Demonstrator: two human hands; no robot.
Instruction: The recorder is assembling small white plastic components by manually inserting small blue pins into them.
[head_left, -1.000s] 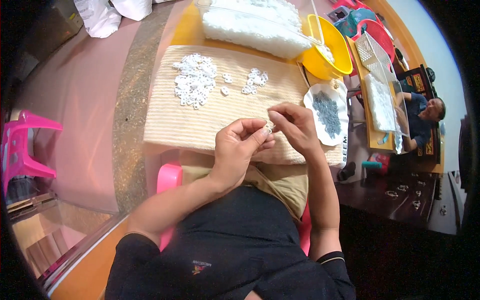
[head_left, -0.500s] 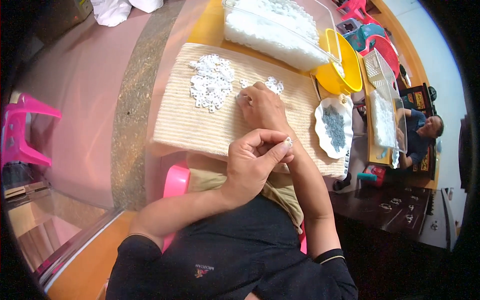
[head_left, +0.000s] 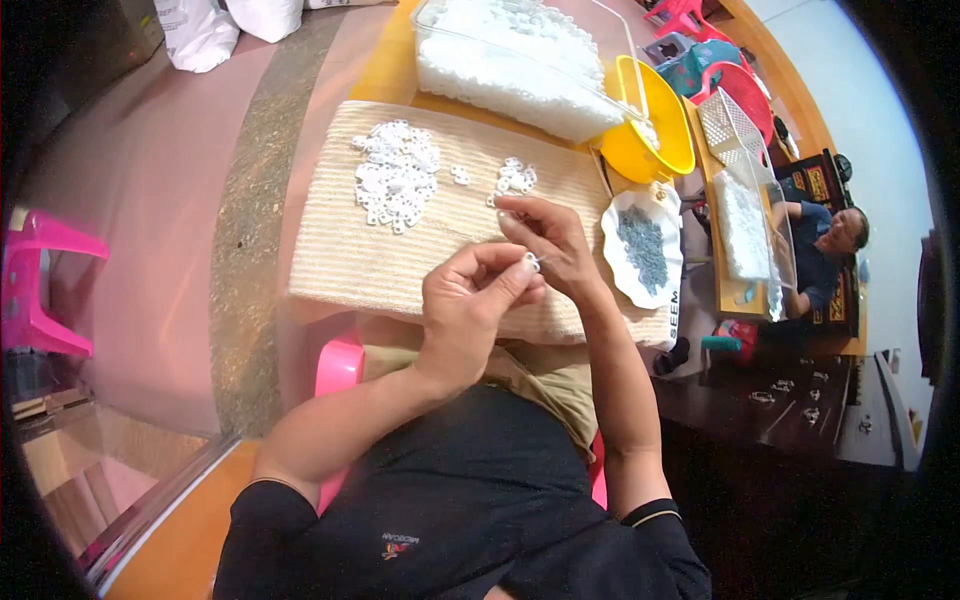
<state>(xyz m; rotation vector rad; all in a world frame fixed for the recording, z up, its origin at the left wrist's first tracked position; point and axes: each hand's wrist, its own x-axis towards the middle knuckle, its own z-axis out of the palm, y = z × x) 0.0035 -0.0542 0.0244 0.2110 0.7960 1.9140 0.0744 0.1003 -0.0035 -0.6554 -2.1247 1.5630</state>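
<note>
Pinching one white piece (head_left: pixel 531 263) between thumb and forefinger of the left hand (head_left: pixel 470 300), above the near part of one striped cloth (head_left: pixel 335 245). Just beside, one right hand (head_left: pixel 560 240), thumb and forefinger drawn close together; cannot tell whether that grip has hold of anything. On the cloth, two piles, too overlapped to count: one large pile (head_left: pixel 397 180) at left, one small pile (head_left: pixel 517 178) near the right fingertips; between them, one little clump (head_left: pixel 460 176). At right, one white dish (head_left: pixel 672 235) of many grey bits (head_left: pixel 643 250). Beyond, one clear bin (head_left: pixel 490 90), filled with white, and one yellow tub (head_left: pixel 675 150).
</note>
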